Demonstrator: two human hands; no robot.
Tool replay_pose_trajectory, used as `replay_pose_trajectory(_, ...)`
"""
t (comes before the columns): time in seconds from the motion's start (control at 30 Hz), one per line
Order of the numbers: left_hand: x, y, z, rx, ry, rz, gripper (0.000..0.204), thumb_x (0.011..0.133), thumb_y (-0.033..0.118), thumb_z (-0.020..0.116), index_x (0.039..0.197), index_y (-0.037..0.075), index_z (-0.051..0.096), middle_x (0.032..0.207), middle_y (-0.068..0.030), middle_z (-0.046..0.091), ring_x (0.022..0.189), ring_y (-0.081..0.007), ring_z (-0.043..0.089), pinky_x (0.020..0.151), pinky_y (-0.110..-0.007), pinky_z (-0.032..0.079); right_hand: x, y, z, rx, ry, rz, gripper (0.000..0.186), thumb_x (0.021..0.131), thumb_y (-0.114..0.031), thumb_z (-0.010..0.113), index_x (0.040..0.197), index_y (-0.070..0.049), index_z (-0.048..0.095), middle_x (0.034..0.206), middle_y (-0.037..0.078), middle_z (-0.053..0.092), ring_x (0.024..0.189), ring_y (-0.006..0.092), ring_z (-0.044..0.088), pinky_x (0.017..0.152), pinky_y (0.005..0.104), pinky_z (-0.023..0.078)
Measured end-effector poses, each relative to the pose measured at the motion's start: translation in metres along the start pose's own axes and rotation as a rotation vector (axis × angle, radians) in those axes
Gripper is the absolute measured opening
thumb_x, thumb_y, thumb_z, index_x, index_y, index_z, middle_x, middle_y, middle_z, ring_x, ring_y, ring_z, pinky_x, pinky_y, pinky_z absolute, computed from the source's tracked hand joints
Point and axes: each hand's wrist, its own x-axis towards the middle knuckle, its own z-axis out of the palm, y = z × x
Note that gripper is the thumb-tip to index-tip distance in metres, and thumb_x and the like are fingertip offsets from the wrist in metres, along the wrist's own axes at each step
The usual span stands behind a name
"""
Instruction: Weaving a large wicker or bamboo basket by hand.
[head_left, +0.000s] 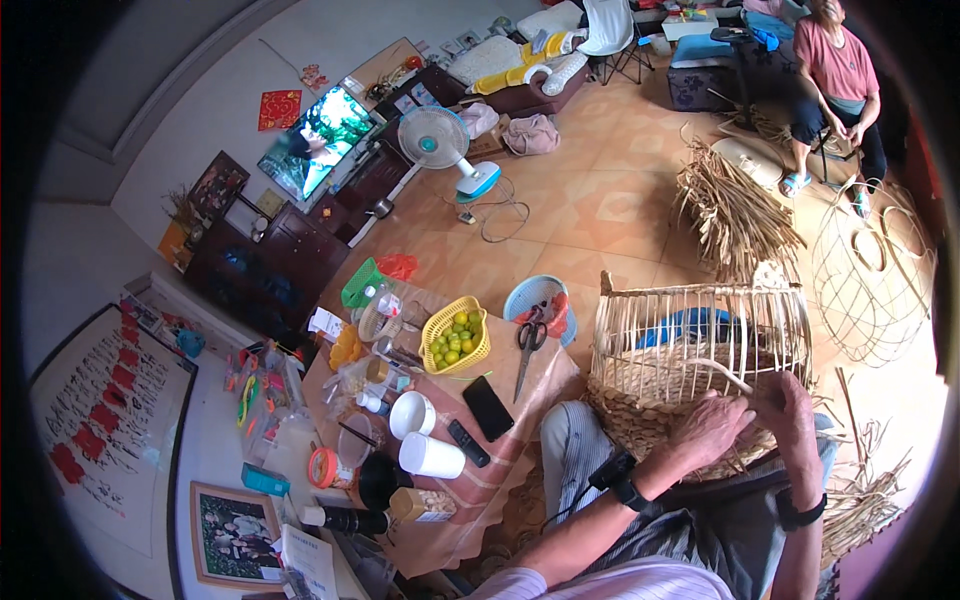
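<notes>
A half-woven basket (640,405) of dried plant fibre rests against my lap, with a braided lower wall and bare upright stakes above it. A pale fibre strand (722,373) arches over its near rim to my fingers. My left hand (712,428) lies at the rim, its fingers closed in a pinch around the strand's end. Right beside it, my right hand (788,412) has its fingers bent around the same strand. Both hands almost touch, and their fingertips are partly hidden. Something blue (685,325) shows through the stakes.
To my left, a covered table (545,385) carries scissors (528,355), a phone (488,408), a remote, a white cup and a yellow basket (482,352) of green fruit. A dried-stalk bundle (735,215) stands ahead. Beyond it sits another person (840,75); wire frames (870,275) lie at right.
</notes>
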Motion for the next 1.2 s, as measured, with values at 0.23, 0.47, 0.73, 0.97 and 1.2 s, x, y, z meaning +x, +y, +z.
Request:
replay_pose_trajectory(0.23,0.002,0.001,0.003,0.005,0.088,-0.019,0.032,0.109,0.028,0.052,0.092,0.001,0.056,0.079,-0.0222,0.062,0.081,-0.0429,0.064,0.077,-0.052,0.047,-0.012,-0.001,-0.009,-0.312,0.071,-0.076,0.016,0.086,-0.002,0.077,0.097,0.001,0.066,0.083,0.006,0.058,0.072,0.0170,0.054,0.067,0.0329,0.048)
replay_pose_trajectory(0.47,0.015,0.008,0.016,-0.034,0.103,-0.152,0.034,0.108,0.028,0.054,0.087,0.001,0.059,0.077,-0.0222,0.062,0.076,-0.0425,0.065,0.071,-0.053,0.049,-0.023,0.020,-0.024,0.564,0.286,0.464,0.026,0.105,-0.032,0.064,0.091,-0.011,0.059,0.076,-0.005,0.048,0.064,0.0045,0.043,0.057,0.0214,0.044)
replay_pose_trajectory(0.73,0.018,0.000,0.024,-0.012,0.126,-0.208,0.033,0.105,0.028,0.058,0.086,0.002,0.064,0.071,-0.0226,0.065,0.069,-0.0425,0.067,0.066,-0.053,0.051,-0.020,0.049,-0.040,-0.364,-0.026,-0.013,0.030,0.104,-0.035,0.066,0.093,-0.007,0.061,0.081,-0.001,0.061,0.059,0.0062,0.051,0.051,0.0236,0.040)
replay_pose_trajectory(0.97,0.025,0.007,0.022,0.024,0.138,-0.209,0.034,0.102,0.029,0.063,0.081,0.003,0.067,0.070,-0.0216,0.067,0.066,-0.0404,0.069,0.064,-0.053,0.052,0.019,0.054,-0.046,0.195,0.292,0.371,0.035,0.106,-0.034,0.064,0.086,-0.005,0.060,0.068,0.000,0.056,0.057,0.0078,0.047,0.051,0.0247,0.036)
replay_pose_trajectory(1.2,0.026,0.008,0.024,-0.005,0.197,-0.247,0.034,0.099,0.030,0.067,0.079,0.002,0.067,0.070,-0.0216,0.067,0.067,-0.0401,0.069,0.063,-0.052,0.052,0.039,0.104,-0.044,-0.149,0.332,0.089,0.027,0.106,-0.025,0.062,0.097,0.001,0.062,0.071,0.001,0.052,0.064,0.0095,0.044,0.056,0.0295,0.037)
